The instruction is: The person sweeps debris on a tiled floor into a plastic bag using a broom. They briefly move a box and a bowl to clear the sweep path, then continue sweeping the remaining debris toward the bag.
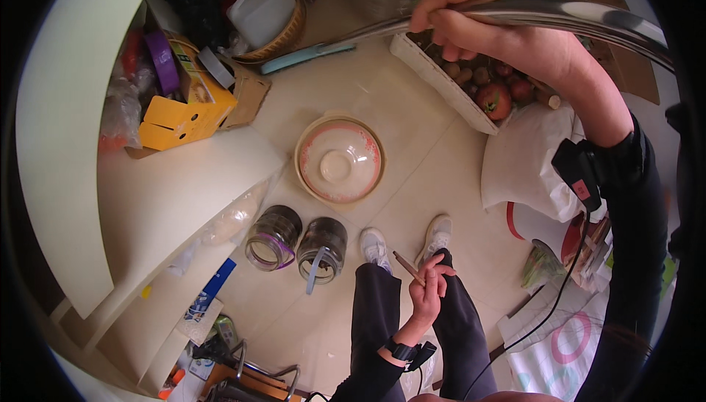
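My right hand (491, 27) is wrapped around a shiny metal pole (584, 13), which runs from the right rim towards the upper left. At its far end a long, narrow light-blue head (298, 60) lies along the floor; I cannot tell whether it is a mop or a squeegee. Lower down, in front of my legs, my left hand (428, 292) pinches a thin brown stick-like thing (406, 265), perhaps a pair of chopsticks. On the tiles ahead sits a round lidded pot (340, 159) with a pink floral band on its pale lid.
Two dark-filled glass jars (273, 236) (322, 250) stand left of my shoes. A white foam box (441, 82) of onions and roots is at upper right, beside a white sack (524, 159). Left are a yellow carton (185, 121), an open white cabinet door (60, 126) and a wicker basket (289, 32).
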`<state>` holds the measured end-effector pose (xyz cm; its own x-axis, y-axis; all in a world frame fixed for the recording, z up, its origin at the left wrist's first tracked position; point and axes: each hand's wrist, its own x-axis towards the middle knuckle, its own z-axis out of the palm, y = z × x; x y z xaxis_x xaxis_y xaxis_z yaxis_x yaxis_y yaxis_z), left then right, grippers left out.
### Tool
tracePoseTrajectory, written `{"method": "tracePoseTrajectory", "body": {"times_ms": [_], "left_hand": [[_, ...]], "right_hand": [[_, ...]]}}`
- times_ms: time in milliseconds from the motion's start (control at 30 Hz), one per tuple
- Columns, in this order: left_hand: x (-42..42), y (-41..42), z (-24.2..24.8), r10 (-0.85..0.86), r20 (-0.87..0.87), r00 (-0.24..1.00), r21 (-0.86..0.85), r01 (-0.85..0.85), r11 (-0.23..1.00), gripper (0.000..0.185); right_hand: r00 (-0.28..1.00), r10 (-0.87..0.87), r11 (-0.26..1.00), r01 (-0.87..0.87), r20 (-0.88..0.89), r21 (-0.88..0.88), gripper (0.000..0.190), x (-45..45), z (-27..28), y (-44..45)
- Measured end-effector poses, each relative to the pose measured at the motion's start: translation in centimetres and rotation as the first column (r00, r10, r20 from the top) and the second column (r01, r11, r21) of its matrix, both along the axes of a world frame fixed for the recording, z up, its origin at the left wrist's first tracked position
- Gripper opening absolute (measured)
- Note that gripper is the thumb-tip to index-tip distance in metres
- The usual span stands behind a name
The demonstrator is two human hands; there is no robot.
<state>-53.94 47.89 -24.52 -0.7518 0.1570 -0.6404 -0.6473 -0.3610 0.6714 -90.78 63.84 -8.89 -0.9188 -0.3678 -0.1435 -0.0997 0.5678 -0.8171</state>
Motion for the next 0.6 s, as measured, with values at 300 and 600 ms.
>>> {"method": "tracePoseTrajectory", "body": {"times_ms": [300, 600], "left_hand": [[0.4, 0.1, 0.1, -0.018, 0.021, 1.000, 0.000, 0.018, 1.000, 0.039], [0.6, 0.1, -0.1, -0.015, 0.023, 1.000, 0.007, 0.015, 1.000, 0.038]], "right_hand": [[0.947, 0.226, 0.974, -0.222, -0.229, 0.041, 0.014, 1.8, -8.6, 2.0], [0.950, -0.220, 0.975, 0.220, 0.222, 0.028, 0.013, 14.8, -6.2, 4.1]]}}
